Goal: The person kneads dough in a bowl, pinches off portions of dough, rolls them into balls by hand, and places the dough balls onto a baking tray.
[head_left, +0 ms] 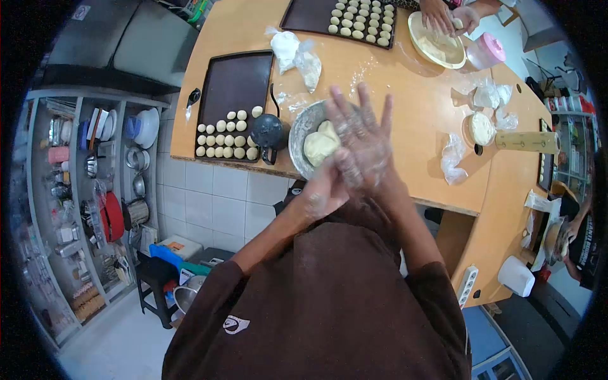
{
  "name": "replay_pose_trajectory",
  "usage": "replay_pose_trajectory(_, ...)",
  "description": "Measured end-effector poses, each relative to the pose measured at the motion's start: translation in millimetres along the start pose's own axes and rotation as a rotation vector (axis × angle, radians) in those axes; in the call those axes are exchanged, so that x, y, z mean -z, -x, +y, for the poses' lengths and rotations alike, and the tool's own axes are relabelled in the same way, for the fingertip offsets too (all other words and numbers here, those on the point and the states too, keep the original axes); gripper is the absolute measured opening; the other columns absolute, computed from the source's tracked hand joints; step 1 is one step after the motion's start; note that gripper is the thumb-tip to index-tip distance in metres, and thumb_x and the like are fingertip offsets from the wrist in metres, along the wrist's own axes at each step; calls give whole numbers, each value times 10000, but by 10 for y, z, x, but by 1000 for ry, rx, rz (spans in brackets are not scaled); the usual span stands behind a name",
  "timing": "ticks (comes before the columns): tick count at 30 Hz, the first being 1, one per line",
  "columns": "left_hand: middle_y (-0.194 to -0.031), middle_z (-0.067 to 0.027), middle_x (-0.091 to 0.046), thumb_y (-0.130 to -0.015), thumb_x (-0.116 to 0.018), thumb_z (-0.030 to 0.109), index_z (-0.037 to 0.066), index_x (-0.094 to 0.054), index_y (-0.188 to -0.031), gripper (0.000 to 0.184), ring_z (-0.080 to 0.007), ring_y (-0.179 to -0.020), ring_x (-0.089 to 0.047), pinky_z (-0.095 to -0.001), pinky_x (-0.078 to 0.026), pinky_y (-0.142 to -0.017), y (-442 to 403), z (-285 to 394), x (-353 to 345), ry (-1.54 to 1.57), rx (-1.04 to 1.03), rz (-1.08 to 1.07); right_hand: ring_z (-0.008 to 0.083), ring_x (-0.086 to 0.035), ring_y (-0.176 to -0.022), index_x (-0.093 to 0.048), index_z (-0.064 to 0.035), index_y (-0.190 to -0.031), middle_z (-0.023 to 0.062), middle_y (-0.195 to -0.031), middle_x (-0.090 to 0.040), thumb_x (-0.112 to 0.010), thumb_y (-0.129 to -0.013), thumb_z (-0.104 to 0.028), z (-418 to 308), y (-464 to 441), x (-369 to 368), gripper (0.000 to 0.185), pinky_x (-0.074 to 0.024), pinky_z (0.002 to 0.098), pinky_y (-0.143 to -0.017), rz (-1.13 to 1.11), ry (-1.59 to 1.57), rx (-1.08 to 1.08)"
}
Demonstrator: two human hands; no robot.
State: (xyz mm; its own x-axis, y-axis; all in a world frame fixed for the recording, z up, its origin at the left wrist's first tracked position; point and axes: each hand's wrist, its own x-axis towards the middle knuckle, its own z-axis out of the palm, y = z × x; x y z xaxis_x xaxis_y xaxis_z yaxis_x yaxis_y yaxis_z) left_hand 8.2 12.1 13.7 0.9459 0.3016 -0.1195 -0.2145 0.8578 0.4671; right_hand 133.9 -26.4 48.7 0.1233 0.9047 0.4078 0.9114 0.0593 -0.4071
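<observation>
My right hand (368,142), dusted with flour, has its fingers stretched out and spread over the near right side of a metal bowl (296,140). My left hand (329,187) lies against the palm side of the right one, its fingers mostly hidden behind it. Whether anything sits between the palms I cannot tell. Pale dough (320,145) rests in the bowl, just beyond my hands. To the left, a dark baking tray (234,82) carries rows of small dough balls (228,140) along its near side. A dark round thing with a handle (269,131) stands at the tray's right edge.
Flour bags (294,54) lie beyond the bowl. A second tray (307,16) of dough balls is at the far side. Another person's hands (446,18) work over a cream bowl (437,50). A plastic-wrap roll (527,142) and plastic bag (452,158) lie right.
</observation>
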Motion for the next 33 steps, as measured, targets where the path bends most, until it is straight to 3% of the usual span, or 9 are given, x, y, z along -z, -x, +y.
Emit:
replay_pose_trajectory(5, -1552, -127, -220, -1001, -352, 430, 89, -176, -1507, 635, -274, -1420, -248, -440, -202, -1160, -15, 75, 251, 185, -36, 55, 281, -131, -1460, -382, -135, -1448, 31, -1556, -262, -306, -974, -469, -442, 278, -146, 585, 15, 634, -1119, -192, -76, 384)
replay_pose_trajectory(9, -1535, -120, -252, -999, -356, 419, 94, -169, -1504, 629, -251, -1411, -255, -431, -221, -1152, 85, -87, 120, 4, -43, 32, 294, -172, -1447, -398, -125, -1433, 81, -1527, -309, -324, -961, -470, -210, 320, -677, 589, -22, 629, -1123, 370, 78, -16)
replay_pose_trajectory(12, -1441, -92, -415, -1005, -337, 422, 102, -294, -1456, 554, -178, -1328, -395, -383, -342, -1096, 23, 354, -327, 74, -71, 173, 341, -221, -1433, -470, -105, -1385, 113, -1472, -403, -369, -928, -379, -6, 195, -191, 542, -70, 589, -1146, 41, -18, 247)
replay_pose_trajectory(18, -1550, -121, -223, -967, -440, 432, 119, -119, -1519, 711, -179, -1454, -142, -396, -206, -1167, -264, -357, 237, 280, -136, -188, 388, -217, -1424, -400, -36, -1425, 151, -1480, -378, -236, -983, -463, -320, -71, 6, 636, -56, 615, -1130, 160, 58, 308)
replay_pose_trajectory(20, -1576, -129, -137, -964, -434, 454, 124, -77, -1524, 742, -193, -1466, -91, -389, -184, -1172, 38, 120, -190, 69, 129, 262, 395, -212, -1424, -416, -23, -1413, 161, -1474, -383, -226, -980, -496, -19, -63, 135, 668, -36, 616, -1130, -11, -42, 33)
replay_pose_trajectory(21, -1478, -166, -373, -1015, -296, 460, 104, -206, -1504, 611, -251, -1371, -363, -427, -84, -1182, -1, 336, -370, 166, 188, 492, 396, -191, -1429, -425, -17, -1403, 162, -1475, -381, -206, -987, -493, 14, 18, 23, 669, 6, 605, -1133, -33, -119, 34)
replay_pose_trajectory(24, -1451, -155, -413, -1024, -263, 463, 79, -202, -1502, 616, -260, -1329, -419, -416, -72, -1181, -114, 200, -322, 367, -303, 95, 261, -154, -1459, -360, -81, -1450, 56, -1554, -269, -416, -910, -416, -276, 401, -250, 638, -28, 564, -1159, -64, -316, 242)
replay_pose_trajectory(27, -1557, -133, -139, -947, -351, 544, 112, -92, -1521, 764, -250, -1436, -134, -393, -73, -1184, -316, -111, -6, 439, 115, -34, 260, -170, -1455, -381, -60, -1434, 72, -1547, -281, -446, -905, -361, -434, 128, -143, 613, -20, 555, -1163, 238, -178, 246)
replay_pose_trajectory(33, -1575, -140, -128, -962, -291, 522, 114, -52, -1527, 737, -268, -1466, -66, -437, -95, -1185, -111, 316, -261, -39, -178, 24, 288, -207, -1443, -401, -64, -1423, 115, -1522, -318, -378, -964, -428, -327, 426, -58, 586, -30, 565, -1158, -83, -184, 276)
